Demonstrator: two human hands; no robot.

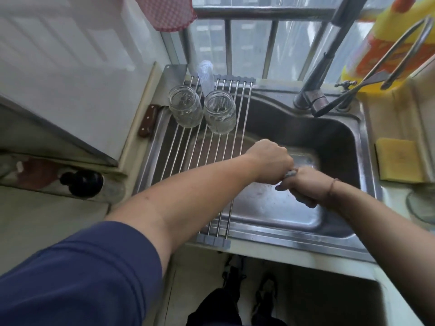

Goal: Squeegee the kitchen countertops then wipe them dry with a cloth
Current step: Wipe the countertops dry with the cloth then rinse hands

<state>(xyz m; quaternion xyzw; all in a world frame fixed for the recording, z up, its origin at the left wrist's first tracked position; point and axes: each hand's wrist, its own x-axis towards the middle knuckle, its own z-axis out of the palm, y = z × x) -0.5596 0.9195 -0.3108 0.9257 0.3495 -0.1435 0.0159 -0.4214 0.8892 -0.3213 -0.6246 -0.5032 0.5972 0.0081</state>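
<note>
Grey cloth (289, 174) between both hands

Two jars (202, 109) on rack (211, 161) over sink (341, 137) left; sponge (397, 162) right.

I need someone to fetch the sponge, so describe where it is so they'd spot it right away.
Start at the steel sink. On the counter along its right rim, below the yellow bottle, lies the sponge. It is a flat yellow block, the only such thing beside the sink; the jars stand on the rack across the basin.
</note>
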